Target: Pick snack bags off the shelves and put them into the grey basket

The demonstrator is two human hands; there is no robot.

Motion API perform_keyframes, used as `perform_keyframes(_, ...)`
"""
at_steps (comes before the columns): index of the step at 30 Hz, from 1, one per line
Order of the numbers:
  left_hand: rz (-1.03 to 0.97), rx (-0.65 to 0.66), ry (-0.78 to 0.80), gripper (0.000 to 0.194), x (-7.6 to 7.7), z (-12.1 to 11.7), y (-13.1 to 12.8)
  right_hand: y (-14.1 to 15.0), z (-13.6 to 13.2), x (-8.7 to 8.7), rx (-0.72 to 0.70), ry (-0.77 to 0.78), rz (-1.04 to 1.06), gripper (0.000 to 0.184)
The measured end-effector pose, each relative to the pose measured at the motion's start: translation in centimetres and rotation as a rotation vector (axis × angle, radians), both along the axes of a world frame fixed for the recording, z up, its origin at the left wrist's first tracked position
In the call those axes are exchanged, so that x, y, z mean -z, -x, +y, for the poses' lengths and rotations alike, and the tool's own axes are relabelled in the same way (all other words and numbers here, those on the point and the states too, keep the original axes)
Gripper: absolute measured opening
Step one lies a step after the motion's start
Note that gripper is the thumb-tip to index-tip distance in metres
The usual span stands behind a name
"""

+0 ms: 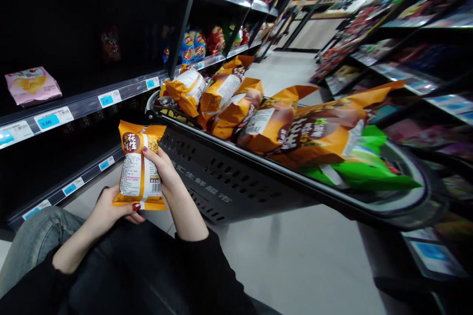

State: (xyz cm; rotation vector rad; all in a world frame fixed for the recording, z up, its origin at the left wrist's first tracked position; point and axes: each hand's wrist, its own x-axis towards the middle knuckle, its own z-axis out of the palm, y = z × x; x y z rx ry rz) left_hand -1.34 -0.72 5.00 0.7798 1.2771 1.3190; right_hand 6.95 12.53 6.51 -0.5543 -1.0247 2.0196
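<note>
Both hands hold one orange bag of peanuts (135, 172), its white printed back turned toward me. My left hand (111, 206) grips the lower left corner, thumb across the bottom edge. Around the right side is my right hand (164, 167), its thumb on the front near the top. Just right of the bag stands a dark shopping basket (236, 182) heaped with more orange bags (273, 120) of the same look. A bright green bag (369, 162) lies at the basket's near right end.
On my left runs a black shelf (84, 101) with blue price tags (50, 119). A pink snack packet (33, 86) lies on it. Blue chip bags (192, 45) stand farther along. Another stocked shelf (417, 78) lines the right, blurred. Pale floor (295, 261) shows below the basket.
</note>
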Motion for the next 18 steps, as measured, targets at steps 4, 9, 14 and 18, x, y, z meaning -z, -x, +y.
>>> perform_keyframes(4, 0.004, -0.005, 0.002, 0.041, -0.02, 0.0, -0.03, -0.04, -0.06, -0.08, 0.007, 0.002, 0.0, 0.038)
perform_keyframes(9, 0.009, -0.004, 0.006, 0.041, -0.07, -0.03, -0.05, -0.04, -0.03, -0.09, 0.0, 0.008, 0.007, 0.039)
perform_keyframes(14, 0.004, -0.001, 0.008, 0.04, -0.1, -0.07, -0.04, -0.01, 0.02, -0.01, -0.003, 0.011, 0.0, 0.04)
perform_keyframes(18, -0.004, -0.002, 0.008, 0.04, -0.03, -0.03, -0.01, -0.07, 0.02, -0.07, -0.005, 0.018, 0.001, 0.038)
